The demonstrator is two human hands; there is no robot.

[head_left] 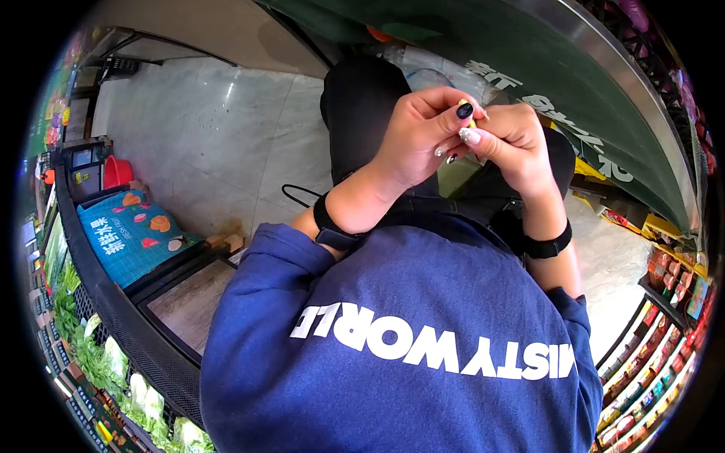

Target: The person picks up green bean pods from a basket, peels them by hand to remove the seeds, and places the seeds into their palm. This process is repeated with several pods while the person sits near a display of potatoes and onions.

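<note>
My left hand (423, 136) and my right hand (513, 143) meet above my lap, fingertips pinched together. Between them is a small yellow-green piece (473, 124), mostly covered by the fingers, so what it is cannot be made out. The left thumb lies on its upper side, with the right thumb close by. Both hands are closed, and each wrist wears a black band. Beneath them are my dark-clothed legs (362, 113) and a pale green surface (455, 175), partly hidden.
A dark green panel (551, 68) with white characters and a metal edge rises ahead and right. At left are a blue printed bag (128, 238), a red container (117, 172) and leafy vegetables (94, 359). Packaged goods (642, 385) line shelves at lower right.
</note>
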